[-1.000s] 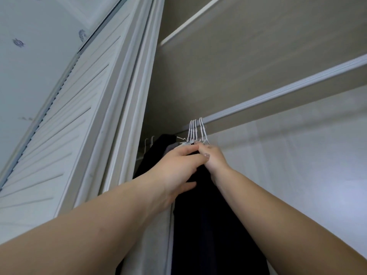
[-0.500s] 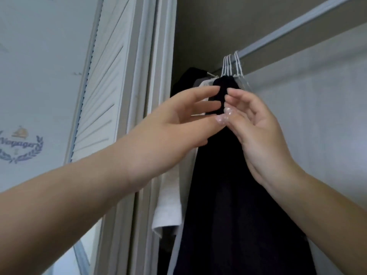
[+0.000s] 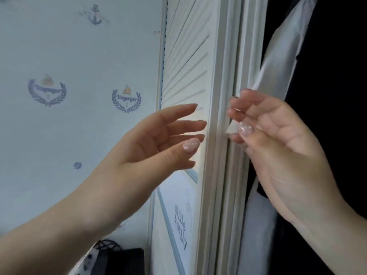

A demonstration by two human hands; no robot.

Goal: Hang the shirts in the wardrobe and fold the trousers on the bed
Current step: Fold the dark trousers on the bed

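Head view: my left hand (image 3: 151, 143) hovers with straight fingers, holding nothing, before the louvred wardrobe door (image 3: 186, 62). My right hand (image 3: 278, 143), fingers loosely curled, is beside the hanging white shirt (image 3: 278, 56) and dark shirt (image 3: 333, 96).

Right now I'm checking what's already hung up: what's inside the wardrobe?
Inside the wardrobe, a white garment hangs beside dark clothing. The right hand covers part of them; hangers and rail are out of view.

Two hands raised, left (image 3: 143, 143) and right (image 3: 278, 143). One louvred wardrobe door (image 3: 186, 62). Two hanging garments: one white shirt (image 3: 278, 56), one black (image 3: 337, 76). Three crests on wallpaper (image 3: 79, 46), one anchor (image 3: 95, 15).
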